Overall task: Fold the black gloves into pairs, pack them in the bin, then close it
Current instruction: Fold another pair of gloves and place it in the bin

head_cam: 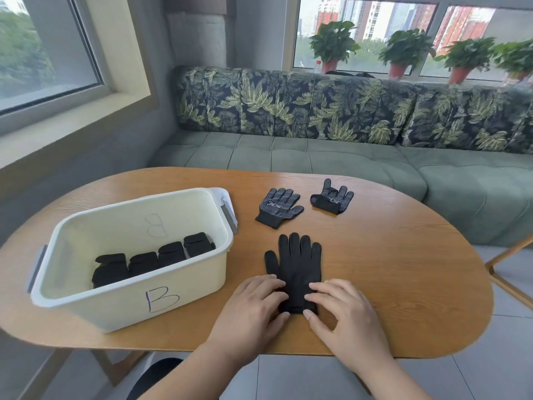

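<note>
A plain black glove (pixel 295 262) lies flat on the wooden table (pixel 403 269), fingers pointing away from me. My left hand (pixel 253 307) and my right hand (pixel 343 313) rest on its cuff end from either side, fingertips pressing the fabric. Two more black gloves with white dots lie farther back: a flat glove (pixel 278 207) and a partly folded glove (pixel 333 197). The cream bin (pixel 150 301) marked "B" stands open at the left, with several folded black glove bundles (pixel 153 261) in a row inside.
The bin's lid (pixel 229 210) lies behind the bin's far right corner. A green sofa (pixel 317 157) runs along the table's far side. A wooden chair edge (pixel 507 269) shows at the right. Potted plants (pixel 403 50) line the window sill.
</note>
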